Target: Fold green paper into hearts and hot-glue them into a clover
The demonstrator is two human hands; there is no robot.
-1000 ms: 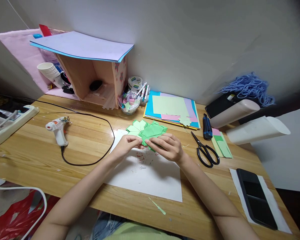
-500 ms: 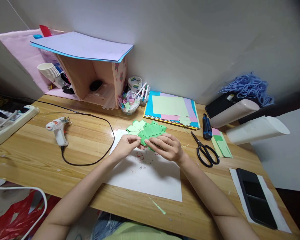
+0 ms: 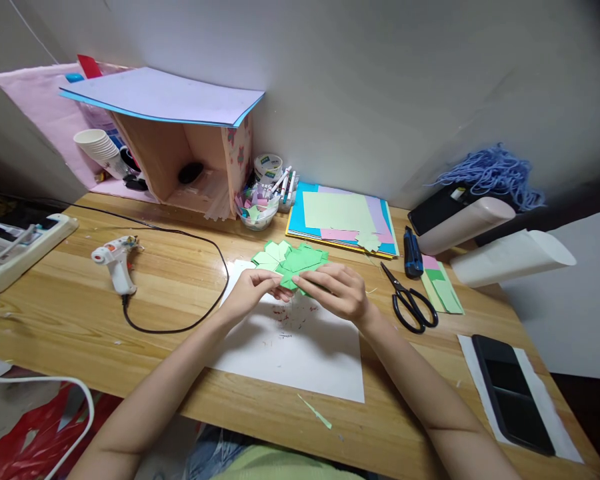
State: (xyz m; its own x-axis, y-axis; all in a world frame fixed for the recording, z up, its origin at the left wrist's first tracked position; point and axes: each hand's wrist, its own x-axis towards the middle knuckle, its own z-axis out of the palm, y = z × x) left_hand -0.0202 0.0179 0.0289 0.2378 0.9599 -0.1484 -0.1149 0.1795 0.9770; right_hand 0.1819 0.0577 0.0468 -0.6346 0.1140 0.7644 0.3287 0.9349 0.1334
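Note:
A green paper cutout [image 3: 304, 259], shaped like a flower or leaf with folded petals, is held between both hands over a white sheet of paper [image 3: 290, 360]. A paler green petalled part [image 3: 271, 255] shows at its left side. My left hand [image 3: 253, 292] pinches the cutout's near left edge between thumb and fingers. Fingers of my right hand [image 3: 337, 290] lie across its near right side and grip it; the thumb is mostly hidden. Red and dark specks mark the white sheet below.
On the left lie a glue gun [image 3: 117, 263] with a black cord and a power strip [image 3: 27, 250]. A pink box [image 3: 195, 157] stands behind. To the right are scissors [image 3: 410, 300], a utility knife [image 3: 413, 252], paper rolls [image 3: 515, 257] and a phone [image 3: 513, 393]. Coloured sheets [image 3: 337, 212] lie at the back.
The green cutout has tilted slightly in my hands, and my right fingers have shifted a little along its edge. Both hands keep hold of it.

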